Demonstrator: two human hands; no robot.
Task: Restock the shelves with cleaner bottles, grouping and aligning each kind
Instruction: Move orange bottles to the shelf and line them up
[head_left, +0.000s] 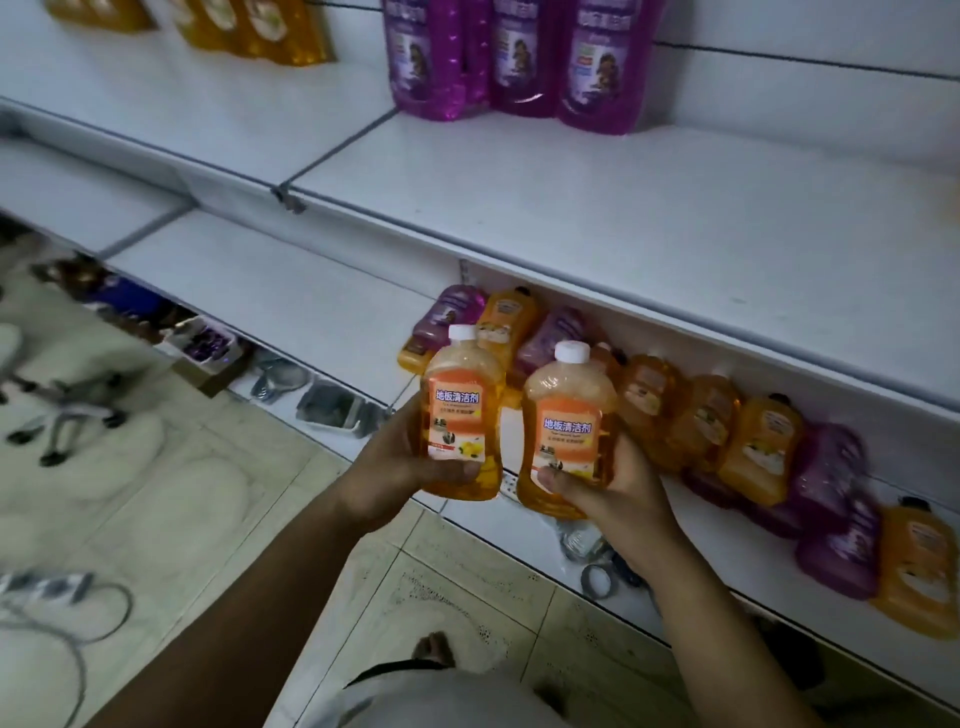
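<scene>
My left hand (402, 462) grips an orange cleaner bottle (462, 410) with a white cap, held upright in front of the low shelf. My right hand (613, 493) grips a second orange bottle (569, 431) of the same kind right beside it. Behind them, on the bottom shelf (727, 566), lies a mixed row of orange bottles (758, 447) and purple bottles (831, 478), tipped on their backs. On the upper shelf (623, 208) stand purple bottles (509, 57) at the back. Orange bottles (249, 26) stand further left.
The middle shelf (270, 291) sticks out on the left. Small metal items (332, 405) and a box (208, 343) lie under it. A roll of tape (597, 579) rests on the bottom shelf's edge. Tiled floor (457, 582), a cable (62, 613) and chair casters (67, 415) are to my left.
</scene>
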